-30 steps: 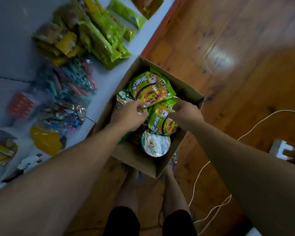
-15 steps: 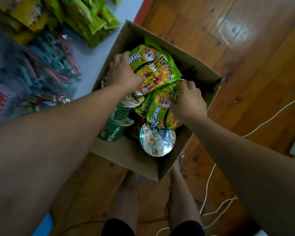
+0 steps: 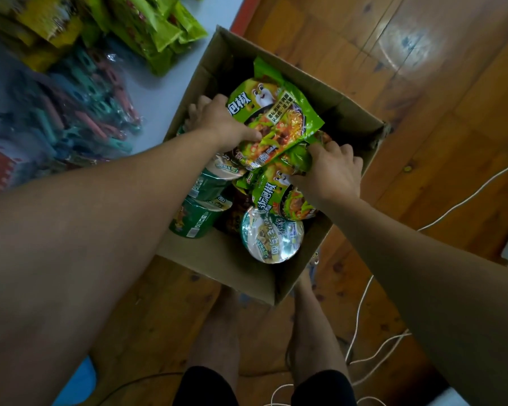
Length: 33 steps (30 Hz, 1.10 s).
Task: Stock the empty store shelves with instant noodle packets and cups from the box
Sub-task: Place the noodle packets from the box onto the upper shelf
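The cardboard box (image 3: 223, 268) was set on the wooden floor (image 3: 423, 112) hard against the pale shelf board (image 3: 162, 86), presumably so that each load had only a short way to travel; green packets (image 3: 159, 30) were already laid on that board. Both hands were sunk into the box at once, which suggests that two packets were to be lifted together rather than one at a time.

The left hand (image 3: 220, 121) was closed on the upper packet (image 3: 279, 118); its thumb was laid across the printed front near the lower left edge, and its fingers (image 3: 214, 101) were curled round the left side, so that the packet lay to the right of the hand, tilted up against the far wall. The right hand (image 3: 329, 174) was closed on the lower packet (image 3: 269, 190); the fingers (image 3: 343, 149) were bunched over the crumpled top edge while the thumb was pressed on the front, so that the packet hung below and to the left of the knuckles. The two packets overlapped, the upper one lying over the lower one's top edge; whether either had been raised clear could not be told.

Both packets were thus inside the box, above two green cups (image 3: 197, 221) lying on their sides and a foil-lidded bowl (image 3: 272, 238) near the front wall; these were left untouched, probably because the flat packets lay on top and had to be cleared first.
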### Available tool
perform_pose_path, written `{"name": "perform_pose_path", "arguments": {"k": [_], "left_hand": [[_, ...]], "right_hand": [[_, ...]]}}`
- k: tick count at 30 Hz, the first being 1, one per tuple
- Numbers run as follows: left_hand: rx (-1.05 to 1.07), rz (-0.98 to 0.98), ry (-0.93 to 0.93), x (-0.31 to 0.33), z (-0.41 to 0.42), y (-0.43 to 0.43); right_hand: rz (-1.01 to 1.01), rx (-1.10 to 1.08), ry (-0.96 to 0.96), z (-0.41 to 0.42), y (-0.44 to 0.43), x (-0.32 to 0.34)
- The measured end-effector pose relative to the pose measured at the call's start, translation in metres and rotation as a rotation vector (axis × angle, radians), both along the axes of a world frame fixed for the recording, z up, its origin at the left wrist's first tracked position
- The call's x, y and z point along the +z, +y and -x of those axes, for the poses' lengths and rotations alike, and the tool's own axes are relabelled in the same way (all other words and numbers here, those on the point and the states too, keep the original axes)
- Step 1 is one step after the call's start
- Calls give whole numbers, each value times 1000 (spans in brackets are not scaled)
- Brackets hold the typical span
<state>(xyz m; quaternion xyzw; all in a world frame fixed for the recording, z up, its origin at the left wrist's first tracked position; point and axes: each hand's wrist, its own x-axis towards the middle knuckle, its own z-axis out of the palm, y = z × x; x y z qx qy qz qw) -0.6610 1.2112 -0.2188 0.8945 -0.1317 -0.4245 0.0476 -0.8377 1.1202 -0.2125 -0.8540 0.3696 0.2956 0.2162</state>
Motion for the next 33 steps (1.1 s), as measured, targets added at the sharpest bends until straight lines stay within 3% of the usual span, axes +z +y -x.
{"name": "perform_pose_path", "arguments": {"k": [6, 15, 28, 33], "left_hand": [[85, 165, 7, 11, 7, 11], [300, 404, -40, 86, -5, 41], [387, 704, -93, 295, -12, 96], [455, 834, -227, 385, 6, 127]], "right_hand": [[-250, -161, -54, 10, -4, 16], [-286, -517, -177, 14, -15, 91], [-238, -747, -476, 19, 19, 291], [-276, -710, -657, 23, 26, 374]]}}
